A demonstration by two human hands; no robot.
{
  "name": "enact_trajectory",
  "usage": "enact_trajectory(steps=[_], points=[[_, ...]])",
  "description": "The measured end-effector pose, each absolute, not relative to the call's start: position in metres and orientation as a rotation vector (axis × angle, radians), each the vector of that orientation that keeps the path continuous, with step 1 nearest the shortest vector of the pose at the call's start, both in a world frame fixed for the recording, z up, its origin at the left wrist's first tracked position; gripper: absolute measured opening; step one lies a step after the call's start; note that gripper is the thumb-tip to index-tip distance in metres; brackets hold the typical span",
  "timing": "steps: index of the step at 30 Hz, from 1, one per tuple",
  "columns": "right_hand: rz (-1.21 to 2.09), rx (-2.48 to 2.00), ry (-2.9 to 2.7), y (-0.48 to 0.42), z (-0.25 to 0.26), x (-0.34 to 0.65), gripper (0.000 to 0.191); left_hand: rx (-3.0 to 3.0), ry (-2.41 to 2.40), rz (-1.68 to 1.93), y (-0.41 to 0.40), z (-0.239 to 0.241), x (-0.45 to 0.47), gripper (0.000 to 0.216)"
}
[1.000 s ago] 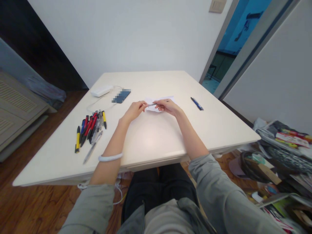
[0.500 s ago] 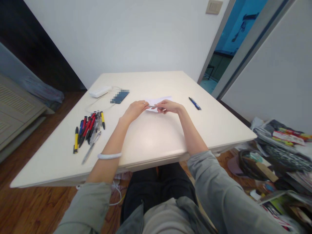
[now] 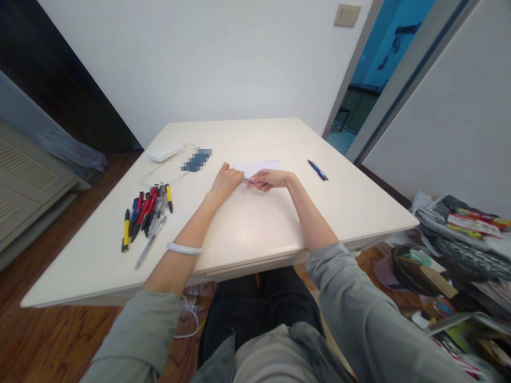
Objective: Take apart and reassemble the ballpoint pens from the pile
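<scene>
Both of my hands are over the middle of the table. A slim pen [image 3: 246,180], mostly covered by my fingers, spans the short gap between them. My left hand [image 3: 227,180] is closed round its left end, with the thumb raised. My right hand [image 3: 268,180] pinches the other end with bent fingers. Just behind the hands a white sheet of paper [image 3: 261,166] lies on the table, partly hidden by them. To the right rests a blue and black pen [image 3: 318,170], apart from my right hand.
On the table's [image 3: 247,239] left lies a heap of pens [image 3: 147,210], red, black, clear and yellow. A clear pen [image 3: 150,243] lies at its near side. Behind are a phone [image 3: 196,160] and a white box [image 3: 163,152] with a cable. A wall [image 3: 239,64] borders the far edge.
My left hand has turned, its thumb now up, and its forearm has shifted right. My right hand has slid slightly left and down, so less of the pen shows between the hands.
</scene>
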State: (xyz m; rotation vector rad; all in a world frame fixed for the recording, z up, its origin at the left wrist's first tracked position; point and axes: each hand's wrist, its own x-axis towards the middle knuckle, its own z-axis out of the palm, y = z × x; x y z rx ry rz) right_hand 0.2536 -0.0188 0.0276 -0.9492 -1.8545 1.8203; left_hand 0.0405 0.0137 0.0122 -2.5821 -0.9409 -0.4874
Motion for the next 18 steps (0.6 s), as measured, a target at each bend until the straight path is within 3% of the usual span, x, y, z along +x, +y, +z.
enact_trajectory(steps=[5, 11, 18], points=[[1.530, -0.992, -1.939, -0.018, 0.022, 0.245, 0.024, -2.591, -1.110, -0.352, 0.018, 0.014, 0.041, 0.031], [0.919, -1.075, -2.197, -0.006, 0.013, 0.241, 0.021, -2.531, -1.308, -0.086, 0.008, 0.020, 0.044, 0.038], [0.361, -1.065, -2.243, -0.010, 0.014, 0.232, 0.024, -2.520, -1.578, -0.082, -0.002, 0.029, 0.045, 0.040]])
